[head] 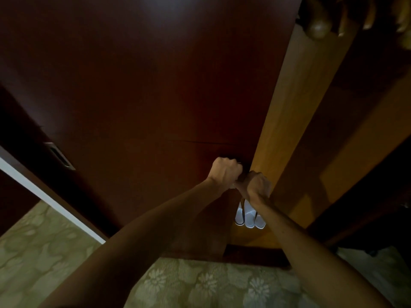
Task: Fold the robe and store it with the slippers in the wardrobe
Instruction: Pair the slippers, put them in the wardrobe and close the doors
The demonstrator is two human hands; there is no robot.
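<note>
Nearest, pale green carpet with a woven flower pattern (206, 285) fills the bottom of the view; both bare forearms rise from it and cross toward the middle.

Left hand (224, 172): fingers curled into a fist against the right edge of the dark red-brown wooden sliding door (133, 85). What it grips is hidden under the knuckles; a handle cannot be made out. Right hand (255, 185): fingers also curled, touching the left hand, at the door's edge where it meets the light honey-coloured inner wood panel (289, 121). Whether it clamps the door edge or something else cannot be told.

Just below the right wrist, white flat slippers (250, 215) lie on the wardrobe floor, toes toward the viewer, side by side and touching. Three rounded toes show; the rest is cut off by the wrist and the door. Robe not visible anywhere.

Left, a recessed metal pull (59, 156) is set in a second dark panel, with a white strip of trim (51, 201) below it.

Far top right, blurred rounded wooden hanger ends (318, 27), cut by the frame edge. Wardrobe interior to the right is too dark to read. No writing or labels legible.
</note>
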